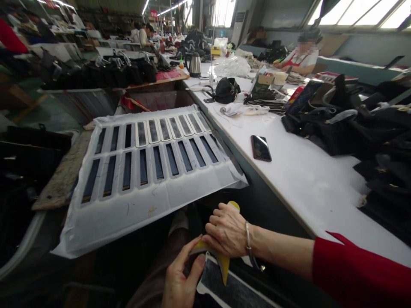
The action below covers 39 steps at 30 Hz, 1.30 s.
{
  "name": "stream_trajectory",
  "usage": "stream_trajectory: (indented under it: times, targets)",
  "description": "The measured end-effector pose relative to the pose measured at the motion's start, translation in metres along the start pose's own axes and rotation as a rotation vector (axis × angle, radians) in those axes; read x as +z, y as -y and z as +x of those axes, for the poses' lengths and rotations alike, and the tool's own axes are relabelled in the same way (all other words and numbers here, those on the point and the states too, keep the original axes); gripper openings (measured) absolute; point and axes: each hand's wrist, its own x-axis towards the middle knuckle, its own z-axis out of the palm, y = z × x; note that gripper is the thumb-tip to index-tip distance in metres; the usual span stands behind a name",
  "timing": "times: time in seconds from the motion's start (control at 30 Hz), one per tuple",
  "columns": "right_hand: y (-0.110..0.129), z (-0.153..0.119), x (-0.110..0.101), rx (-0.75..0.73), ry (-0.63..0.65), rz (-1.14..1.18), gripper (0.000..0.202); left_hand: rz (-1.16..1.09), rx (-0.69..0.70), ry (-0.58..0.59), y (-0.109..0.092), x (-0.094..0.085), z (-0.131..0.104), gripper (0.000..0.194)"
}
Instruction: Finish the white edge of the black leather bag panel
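Near the bottom centre, my right hand point(227, 229) is wrapped round a yellow tool point(225, 268), whose wide pointed end rests by a dark strip with a white edge point(221, 280). My left hand point(183, 273) is just left of it, thumb and forefinger closed at the upper end of the strip, beside the yellow tool. The strip lies on something dark over my lap. Ahead and to the left, a white sheet point(135, 214) has two rows of rectangular openings, and several white-rimmed dark strips point(153, 130) sit in its back row.
On the white table point(298, 188) at the right are a phone point(261, 148), a black pouch point(227, 90) and a kettle point(194, 65). Black bags point(340, 128) pile up at the right. A person point(300, 57) sits across the table; other people work far back.
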Motion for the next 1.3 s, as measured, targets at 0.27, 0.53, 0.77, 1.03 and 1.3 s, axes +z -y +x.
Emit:
stream_trajectory:
  times: [0.27, 0.53, 0.77, 1.03, 1.3]
  targets:
    - [-0.002, -0.007, 0.002, -0.034, 0.010, -0.026, 0.036, 0.331, 0.221, -0.060, 0.015, -0.004, -0.001, 0.032]
    - [-0.002, -0.013, 0.002, -0.029, 0.035, -0.009, 0.036, 0.573, 0.520, 0.085, 0.008, -0.018, 0.008, 0.034]
    - [0.016, -0.029, 0.002, 0.099, 0.072, 0.041, 0.037, 0.367, 0.340, 0.146, -0.018, -0.013, 0.003, 0.025]
    - [0.038, -0.040, 0.004, 0.293, 0.098, 0.146, 0.042, 0.022, -0.117, 0.324, -0.058, -0.012, 0.011, 0.039]
    - [0.031, -0.071, -0.009, 0.673, 0.100, 0.577, 0.051, -0.113, -0.280, 0.516, -0.054, -0.016, 0.031, 0.035]
